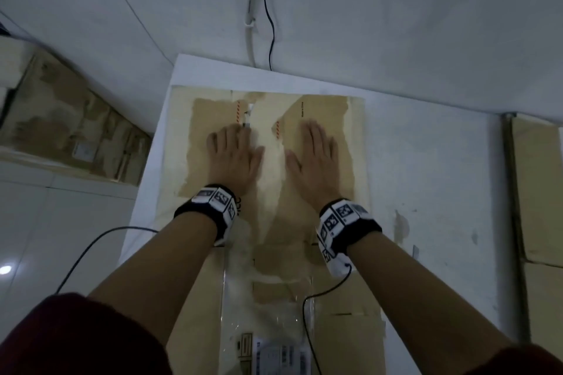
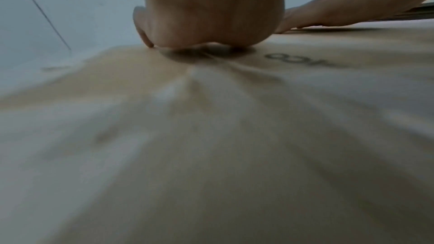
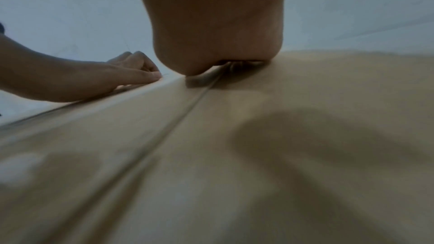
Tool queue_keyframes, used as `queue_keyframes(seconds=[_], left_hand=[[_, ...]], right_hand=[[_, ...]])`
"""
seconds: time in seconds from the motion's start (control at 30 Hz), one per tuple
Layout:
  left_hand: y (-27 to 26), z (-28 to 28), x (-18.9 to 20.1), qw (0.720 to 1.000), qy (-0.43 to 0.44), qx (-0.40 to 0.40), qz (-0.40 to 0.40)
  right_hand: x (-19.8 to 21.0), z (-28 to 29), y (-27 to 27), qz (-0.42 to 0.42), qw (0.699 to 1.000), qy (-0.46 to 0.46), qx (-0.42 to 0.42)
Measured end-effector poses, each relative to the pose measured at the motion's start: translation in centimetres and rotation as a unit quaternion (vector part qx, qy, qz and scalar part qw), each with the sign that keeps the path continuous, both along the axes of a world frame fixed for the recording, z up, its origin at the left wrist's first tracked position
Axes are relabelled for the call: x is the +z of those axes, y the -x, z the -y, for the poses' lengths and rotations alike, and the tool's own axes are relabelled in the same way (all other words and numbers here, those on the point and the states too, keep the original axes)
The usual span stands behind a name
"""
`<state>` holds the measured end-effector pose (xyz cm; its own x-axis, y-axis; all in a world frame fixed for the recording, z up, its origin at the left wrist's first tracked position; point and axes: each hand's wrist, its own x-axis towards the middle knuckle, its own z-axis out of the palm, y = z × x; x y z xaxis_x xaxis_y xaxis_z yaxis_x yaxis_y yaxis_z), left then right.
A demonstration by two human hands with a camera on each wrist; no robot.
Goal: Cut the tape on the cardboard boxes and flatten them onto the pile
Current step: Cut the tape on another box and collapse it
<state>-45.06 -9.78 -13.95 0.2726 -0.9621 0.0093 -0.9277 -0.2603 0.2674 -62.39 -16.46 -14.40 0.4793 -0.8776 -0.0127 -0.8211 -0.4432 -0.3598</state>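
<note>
Stacked at nine o'clock, on the floor beside the wall: cardboard boxes (image 1: 70,128), brown and worn, edges blurred. Trailing across the pale floor at eight o'clock: a black cable (image 1: 91,248). Centre frame, spread over a white surface (image 1: 426,167): a flattened box (image 1: 359,137), torn paper skin, strips of clear tape (image 1: 268,307) and a printed label (image 1: 274,356) toward six o'clock. Pressed palm-down on the cardboard just left of the centre crease: the left hand (image 1: 233,155), fingers (image 1: 224,138) straight and spread, gripping nothing; heel of the palm flat on the board in the left wrist view (image 2: 211,16). Black-and-white marker band (image 1: 213,207) strapped round that wrist. Just right of the crease, level with the other and apart from it: the right hand (image 1: 315,155), likewise flat, fingers extended toward twelve o'clock, holding nothing; seen pressing down in its own wrist view (image 3: 216,25). Printed beside its fingertips: small black lettering, too small to read with confidence. Hanging down the wall at twelve o'clock: a black wire (image 1: 269,9) beside a white conduit (image 1: 250,9). Lying at three o'clock: a pile of flat cardboard (image 1: 539,192), partly cut off by the frame. Dark red sleeves (image 1: 76,338) at the bottom corners.
</note>
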Motion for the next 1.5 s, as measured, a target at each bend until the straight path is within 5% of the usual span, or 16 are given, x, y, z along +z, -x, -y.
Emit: queue_keyframes(seconds=[0.23, 0.47, 0.93, 1.4, 1.5], left_hand=[[-2.8, 3.7, -1.1, 0.999, -0.044, 0.024, -0.022], [-3.5, 3.7, -0.5, 0.996, -0.068, 0.014, -0.062], [2.6, -18.3, -1.0, 0.978, -0.040, 0.196, -0.056], [2.4, -19.2, -1.0, 0.976, 0.024, 0.201, -0.085], [2.8, -19.6, 0.3, 0.934, 0.032, 0.325, -0.142]], right_hand=[[0.1, 4.6, -1.4, -0.082, 0.995, -0.037, -0.036], [1.7, 5.9, 0.0, -0.064, 0.989, -0.131, 0.009], [-0.1, -13.7, 13.4, -0.042, 0.986, -0.044, -0.154], [-0.7, -13.8, 13.4, 0.006, 0.984, -0.039, -0.173], [0.2, -14.1, 13.3, 0.079, 0.970, -0.050, -0.226]])
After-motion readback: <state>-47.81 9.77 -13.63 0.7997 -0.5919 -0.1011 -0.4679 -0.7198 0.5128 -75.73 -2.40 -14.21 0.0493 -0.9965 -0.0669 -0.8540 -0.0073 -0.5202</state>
